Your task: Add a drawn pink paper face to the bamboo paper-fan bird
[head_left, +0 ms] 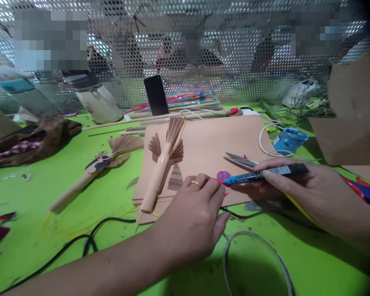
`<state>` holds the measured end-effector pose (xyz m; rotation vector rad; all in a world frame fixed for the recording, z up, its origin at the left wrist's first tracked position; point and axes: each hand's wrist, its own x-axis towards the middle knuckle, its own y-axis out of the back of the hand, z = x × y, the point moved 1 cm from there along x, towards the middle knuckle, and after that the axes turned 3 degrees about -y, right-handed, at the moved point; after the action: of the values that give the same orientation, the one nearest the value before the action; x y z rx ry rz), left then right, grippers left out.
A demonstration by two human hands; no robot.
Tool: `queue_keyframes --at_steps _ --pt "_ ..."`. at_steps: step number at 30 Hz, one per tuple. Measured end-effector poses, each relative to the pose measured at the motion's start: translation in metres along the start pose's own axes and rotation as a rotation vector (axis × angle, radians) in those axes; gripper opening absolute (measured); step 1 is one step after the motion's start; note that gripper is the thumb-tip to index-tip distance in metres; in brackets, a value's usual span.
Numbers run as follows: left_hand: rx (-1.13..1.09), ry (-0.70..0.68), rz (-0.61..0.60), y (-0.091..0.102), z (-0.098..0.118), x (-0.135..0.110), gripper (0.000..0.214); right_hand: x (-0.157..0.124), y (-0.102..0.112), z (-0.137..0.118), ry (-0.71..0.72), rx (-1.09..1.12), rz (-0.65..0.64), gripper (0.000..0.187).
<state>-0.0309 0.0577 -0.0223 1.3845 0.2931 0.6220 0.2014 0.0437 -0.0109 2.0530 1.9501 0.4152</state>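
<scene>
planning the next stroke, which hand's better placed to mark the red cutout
Probably the right hand: it holds the blue-stained pen, tip at the red cutout. The left hand lies beside it, no pen visible.

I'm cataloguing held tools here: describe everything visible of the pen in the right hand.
The pen looks plastic: front streaked blue, rear end black, a pale label between. Slightly tilted, it is gripped in the right hand, tip at a small red cutout with blue marks; whether it touches is unclear.
</scene>
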Motion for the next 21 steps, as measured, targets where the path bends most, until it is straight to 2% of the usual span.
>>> queue_keyframes --at_steps 8,17,21 --pt "0.015 -0.008 -0.020 -0.0010 -0.0015 -0.0002 0.040 0.0022 -0.0022 -0.0038 0.101 -0.119 0.051 0.015" --pt "0.026 -0.013 -0.012 -0.0012 -0.0014 0.0000 0.040 0.0017 -0.0016 0.0015 0.034 -0.041 0.000 0.021" --pt "0.029 -0.013 -0.010 -0.0008 -0.0013 -0.0004 0.039 0.0022 -0.0015 -0.0014 0.083 -0.096 0.023 0.017"
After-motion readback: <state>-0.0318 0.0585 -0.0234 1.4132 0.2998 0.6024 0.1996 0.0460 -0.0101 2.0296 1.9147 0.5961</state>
